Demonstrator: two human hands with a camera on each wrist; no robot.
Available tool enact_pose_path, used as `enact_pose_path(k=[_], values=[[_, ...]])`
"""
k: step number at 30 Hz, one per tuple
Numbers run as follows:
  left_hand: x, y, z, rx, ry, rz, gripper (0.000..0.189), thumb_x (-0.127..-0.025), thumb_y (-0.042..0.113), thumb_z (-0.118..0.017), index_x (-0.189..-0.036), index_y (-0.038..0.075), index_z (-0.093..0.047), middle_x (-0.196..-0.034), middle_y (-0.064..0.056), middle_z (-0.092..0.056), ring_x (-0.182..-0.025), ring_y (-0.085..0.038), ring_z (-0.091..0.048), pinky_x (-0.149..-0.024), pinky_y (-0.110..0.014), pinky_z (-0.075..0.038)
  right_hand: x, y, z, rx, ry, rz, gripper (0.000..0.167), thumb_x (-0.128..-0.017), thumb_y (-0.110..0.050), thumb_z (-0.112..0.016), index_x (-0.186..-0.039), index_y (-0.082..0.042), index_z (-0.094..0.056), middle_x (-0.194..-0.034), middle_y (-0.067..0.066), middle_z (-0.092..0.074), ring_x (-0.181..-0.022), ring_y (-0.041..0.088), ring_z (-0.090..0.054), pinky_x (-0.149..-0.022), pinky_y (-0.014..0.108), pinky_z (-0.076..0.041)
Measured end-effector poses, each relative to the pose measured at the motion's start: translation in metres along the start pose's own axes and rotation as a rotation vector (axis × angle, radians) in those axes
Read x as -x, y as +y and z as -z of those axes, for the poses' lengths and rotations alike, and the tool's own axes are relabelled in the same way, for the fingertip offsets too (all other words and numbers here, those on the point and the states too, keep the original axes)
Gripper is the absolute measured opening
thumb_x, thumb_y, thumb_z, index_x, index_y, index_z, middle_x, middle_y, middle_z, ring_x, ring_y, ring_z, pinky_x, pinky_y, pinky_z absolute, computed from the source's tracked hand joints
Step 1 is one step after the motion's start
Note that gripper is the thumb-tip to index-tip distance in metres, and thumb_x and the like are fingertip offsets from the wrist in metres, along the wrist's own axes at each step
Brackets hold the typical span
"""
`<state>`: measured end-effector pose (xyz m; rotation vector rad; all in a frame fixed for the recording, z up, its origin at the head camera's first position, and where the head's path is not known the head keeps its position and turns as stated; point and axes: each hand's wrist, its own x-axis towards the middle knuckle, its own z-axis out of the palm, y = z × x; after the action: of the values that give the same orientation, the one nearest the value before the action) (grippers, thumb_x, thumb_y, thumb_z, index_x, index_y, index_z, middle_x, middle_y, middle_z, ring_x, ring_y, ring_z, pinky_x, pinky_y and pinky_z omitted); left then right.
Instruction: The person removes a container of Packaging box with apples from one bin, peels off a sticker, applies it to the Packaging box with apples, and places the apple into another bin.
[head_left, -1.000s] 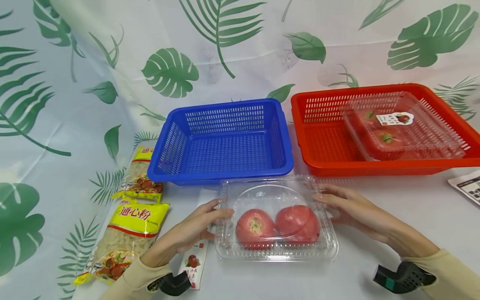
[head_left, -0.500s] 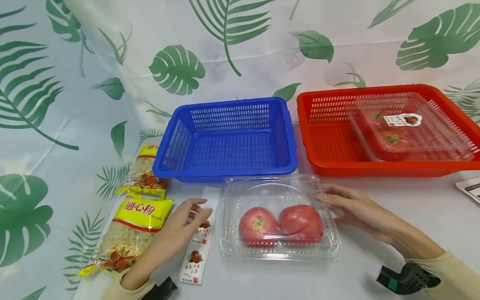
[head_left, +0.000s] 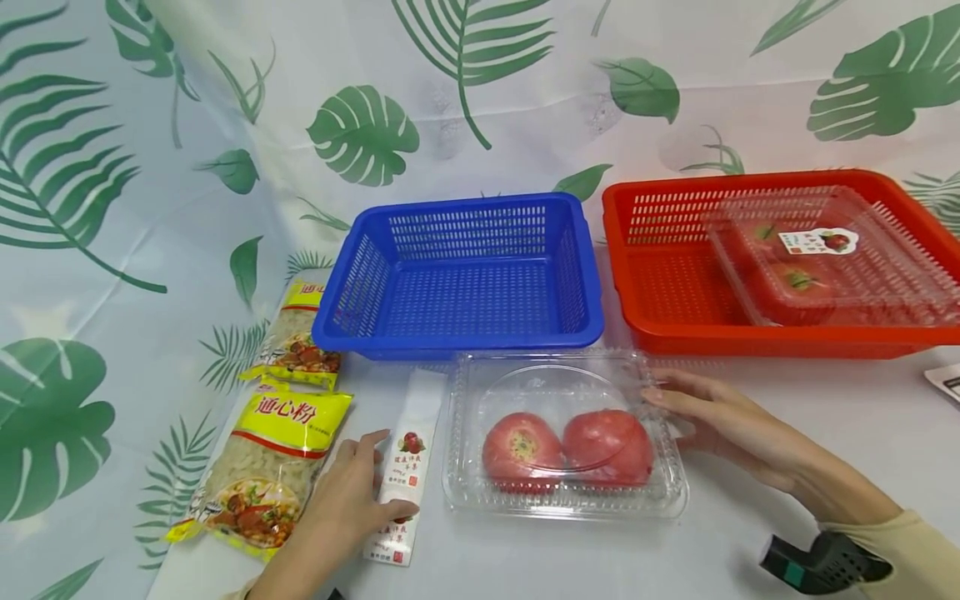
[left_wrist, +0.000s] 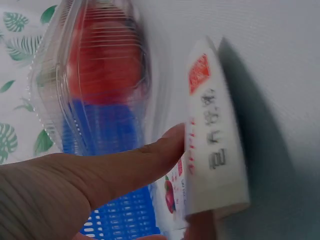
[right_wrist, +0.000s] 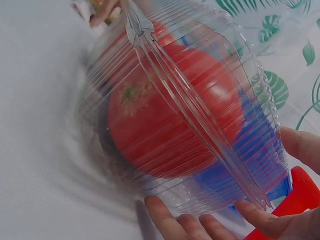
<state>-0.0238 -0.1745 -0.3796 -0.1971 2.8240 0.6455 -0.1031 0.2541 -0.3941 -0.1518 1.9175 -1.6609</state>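
A clear plastic clamshell box (head_left: 562, 375), lid down, sits in front of the blue basket with two red tomatoes (head_left: 522, 450) inside. My right hand (head_left: 716, 425) holds its right side, thumb at the lid's edge and the other fingers along the wall, as the right wrist view also shows. Left of the box lies a long white strip of fruit labels (head_left: 424, 404), printed with red fruit and writing. My left hand (head_left: 341, 500) pinches the strip near its front end; the left wrist view shows that end of the label strip (left_wrist: 215, 145) bent up between thumb and finger.
The blue basket (head_left: 457, 342) stands behind the box. A red basket (head_left: 757, 340) at the right contains another clamshell box (head_left: 892, 275) of tomatoes with a label on its lid. Two yellow-topped pasta bags (head_left: 270, 467) lie at the left. Printed paper (head_left: 947, 379) shows at the right edge.
My left hand has let go of the box's left side and moved left and toward me onto the label strip. My right hand has stayed at the box.
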Motion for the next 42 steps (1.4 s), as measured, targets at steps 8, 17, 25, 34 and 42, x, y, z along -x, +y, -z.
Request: enact_pose_path(k=[8, 17, 25, 34, 42], values=[[-0.006, -0.001, 0.000, 0.064, -0.040, -0.032, 0.095, -0.068, 0.025, -0.100, -0.144, -0.003, -0.052, -0.085, -0.001, -0.057, -0.071, -0.015, -0.049, -0.063, -0.031, -0.043, 0.004, -0.002, -0.002, 0.012, 0.021, -0.007, 0.068, -0.111, -0.032, -0.048, -0.162, 0.005, -0.022, -0.158, 0.023, -0.036, -0.127, 0.020, -0.054, -0.103, 0.063, -0.051], [-0.009, -0.006, -0.003, 0.065, 0.003, -0.059, 0.071, -0.066, 0.030, -0.101, -0.121, 0.000, -0.067, -0.085, -0.002, -0.051, -0.076, -0.017, -0.045, -0.066, -0.030, -0.038, 0.015, -0.004, -0.008, 0.099, 0.081, 0.047, 0.064, -0.113, -0.033, -0.043, -0.164, -0.001, -0.021, -0.160, 0.023, -0.031, -0.132, 0.027, -0.051, -0.099, 0.057, -0.056], [-0.007, -0.011, -0.003, 0.186, 0.019, -0.084, 0.040, -0.076, 0.021, -0.095, -0.097, 0.006, -0.065, -0.080, 0.001, -0.057, -0.072, -0.014, -0.049, -0.063, -0.027, -0.042, 0.035, -0.019, -0.006, 0.329, 0.104, 0.147, 0.058, -0.113, -0.026, -0.044, -0.166, -0.011, -0.025, -0.160, 0.021, -0.038, -0.125, 0.013, -0.060, -0.087, 0.030, -0.060], [0.016, -0.002, 0.023, 0.384, 0.103, -0.088, 0.037, -0.082, 0.013, -0.091, -0.109, 0.009, -0.065, -0.092, 0.002, -0.070, -0.084, -0.012, -0.065, -0.071, -0.023, -0.057, 0.057, -0.050, -0.046, 0.804, 0.291, 0.257, 0.070, -0.098, -0.030, -0.075, -0.157, -0.010, -0.043, -0.151, 0.020, -0.044, -0.129, 0.050, -0.051, -0.088, 0.068, -0.055], [0.037, 0.039, 0.049, 0.541, 0.173, -0.268, 0.040, -0.082, 0.017, -0.091, -0.112, 0.012, -0.066, -0.101, 0.001, -0.075, -0.090, -0.010, -0.070, -0.071, -0.025, -0.061, 0.066, -0.083, -0.100, 0.858, 0.315, 0.690, 0.072, -0.086, -0.015, -0.087, -0.149, -0.033, -0.056, -0.154, -0.001, -0.046, -0.139, 0.024, -0.049, -0.109, 0.030, -0.047]])
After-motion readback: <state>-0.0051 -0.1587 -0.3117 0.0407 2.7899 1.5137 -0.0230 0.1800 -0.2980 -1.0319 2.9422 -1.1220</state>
